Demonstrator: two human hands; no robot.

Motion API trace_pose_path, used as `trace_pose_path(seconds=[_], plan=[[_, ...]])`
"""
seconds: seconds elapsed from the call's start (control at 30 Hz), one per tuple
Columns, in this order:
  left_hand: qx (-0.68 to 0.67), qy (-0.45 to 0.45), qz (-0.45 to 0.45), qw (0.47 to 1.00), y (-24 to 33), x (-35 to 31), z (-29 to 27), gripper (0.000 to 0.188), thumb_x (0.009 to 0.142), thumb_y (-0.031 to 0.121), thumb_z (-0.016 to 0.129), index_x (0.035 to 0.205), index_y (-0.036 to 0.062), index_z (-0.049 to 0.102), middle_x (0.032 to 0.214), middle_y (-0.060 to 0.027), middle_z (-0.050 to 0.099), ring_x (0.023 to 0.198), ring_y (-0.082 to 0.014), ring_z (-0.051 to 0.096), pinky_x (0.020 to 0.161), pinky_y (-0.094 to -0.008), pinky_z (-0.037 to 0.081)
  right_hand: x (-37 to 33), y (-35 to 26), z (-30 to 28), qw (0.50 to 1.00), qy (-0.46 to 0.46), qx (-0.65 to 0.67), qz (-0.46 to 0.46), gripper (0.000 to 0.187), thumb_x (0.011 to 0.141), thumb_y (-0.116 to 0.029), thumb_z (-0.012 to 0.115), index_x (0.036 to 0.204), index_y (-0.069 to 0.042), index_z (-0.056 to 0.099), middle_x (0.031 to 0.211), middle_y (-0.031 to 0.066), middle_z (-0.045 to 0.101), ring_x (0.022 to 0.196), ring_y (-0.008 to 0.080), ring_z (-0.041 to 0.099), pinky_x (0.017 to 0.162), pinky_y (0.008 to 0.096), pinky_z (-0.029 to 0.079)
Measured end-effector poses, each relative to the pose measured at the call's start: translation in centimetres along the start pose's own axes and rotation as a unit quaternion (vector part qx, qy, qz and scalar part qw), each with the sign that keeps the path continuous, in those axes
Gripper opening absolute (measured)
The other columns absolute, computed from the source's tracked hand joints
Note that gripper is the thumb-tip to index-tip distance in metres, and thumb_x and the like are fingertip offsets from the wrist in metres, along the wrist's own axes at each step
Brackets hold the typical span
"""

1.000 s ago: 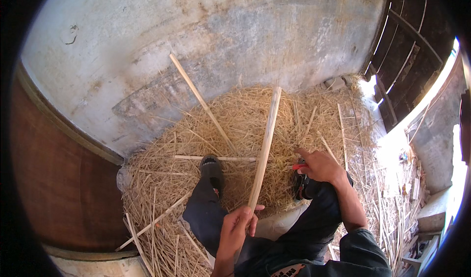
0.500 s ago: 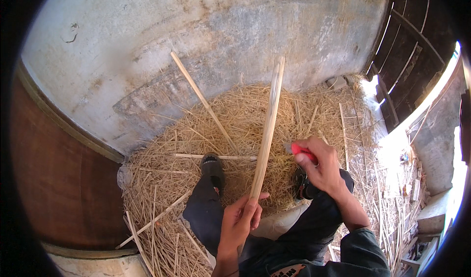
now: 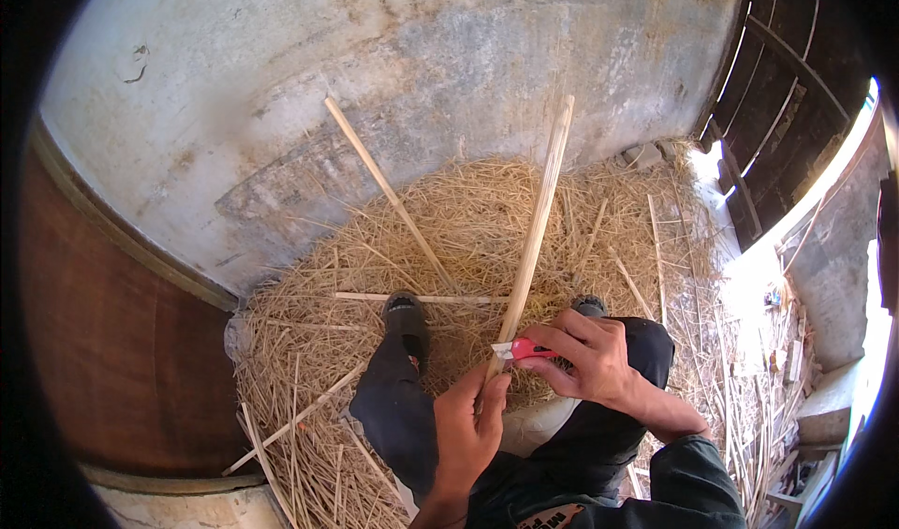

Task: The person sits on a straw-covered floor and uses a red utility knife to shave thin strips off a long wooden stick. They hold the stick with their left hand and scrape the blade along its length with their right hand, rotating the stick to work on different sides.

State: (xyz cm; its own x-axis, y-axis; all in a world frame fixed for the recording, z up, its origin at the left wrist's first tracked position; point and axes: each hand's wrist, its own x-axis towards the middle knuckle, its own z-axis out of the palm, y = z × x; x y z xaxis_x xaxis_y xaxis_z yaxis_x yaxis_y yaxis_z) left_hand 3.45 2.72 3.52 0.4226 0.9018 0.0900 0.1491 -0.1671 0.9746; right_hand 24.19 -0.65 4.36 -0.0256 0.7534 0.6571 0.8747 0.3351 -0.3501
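A long pale wooden stick (image 3: 540, 220) slants up and away from me, its far end near the wall. My left hand (image 3: 468, 421) is closed round its near end. In my right hand (image 3: 590, 356) is a red-handled utility knife (image 3: 536, 347), gripped with the fingers wrapped over the handle. Its short metal blade (image 3: 503, 350) lies against the stick just above my left fingers. Between the two hands only a small stretch of stick shows.
Straw and shavings (image 3: 468, 211) cover the floor around my feet. Another stick (image 3: 384, 187) leans on the stained wall (image 3: 309, 61). A thin stick (image 3: 421, 298) lies crosswise. A brown panel (image 3: 122, 323) stands at left, dark boards (image 3: 787, 89) at right.
My right hand has come left and down, bringing the knife from beside the stick onto it. The stick's far end has swung to the right.
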Motion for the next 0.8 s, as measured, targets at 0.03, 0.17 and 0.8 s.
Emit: trace_pose_path(seconds=[0.03,0.17,0.8], plan=[[0.022,0.014,0.030,0.999,0.0,0.1,0.2,0.026,0.112,0.023,0.064,0.108,-0.0011,0.073,0.067,0.0021,0.055,0.060,-0.0049,0.048,0.053,-0.0273,0.037,0.1,-0.2,0.0,1.000,0.003,-0.001,0.001,0.035,0.082,-0.034,0.091,0.110,-0.015,0.082,0.081,-0.0021,0.063,0.060,0.0160,0.066,0.052,0.0313,0.053],[0.042,0.041,0.040,0.997,0.4,-0.1,0.5,0.026,0.111,0.022,0.065,0.106,-0.0017,0.074,0.066,-0.0013,0.056,0.060,-0.0074,0.050,0.054,-0.0291,0.039,0.3,-0.5,0.0,1.000,0.016,-0.005,0.005,0.034,0.081,-0.035,0.092,0.108,-0.015,0.083,0.079,-0.0034,0.064,0.059,0.0153,0.066,0.052,0.0307,0.054],[0.088,0.028,0.034,0.995,1.2,-1.2,0.0,0.020,0.109,0.014,0.066,0.115,-0.0014,0.078,0.080,-0.0131,0.072,0.061,-0.0160,0.063,0.058,-0.0320,0.049,0.4,-0.5,-0.6,0.999,0.030,-0.009,-0.010,0.034,0.079,-0.033,0.093,0.107,-0.017,0.084,0.075,-0.0032,0.061,0.057,0.0153,0.063,0.051,0.0305,0.050]])
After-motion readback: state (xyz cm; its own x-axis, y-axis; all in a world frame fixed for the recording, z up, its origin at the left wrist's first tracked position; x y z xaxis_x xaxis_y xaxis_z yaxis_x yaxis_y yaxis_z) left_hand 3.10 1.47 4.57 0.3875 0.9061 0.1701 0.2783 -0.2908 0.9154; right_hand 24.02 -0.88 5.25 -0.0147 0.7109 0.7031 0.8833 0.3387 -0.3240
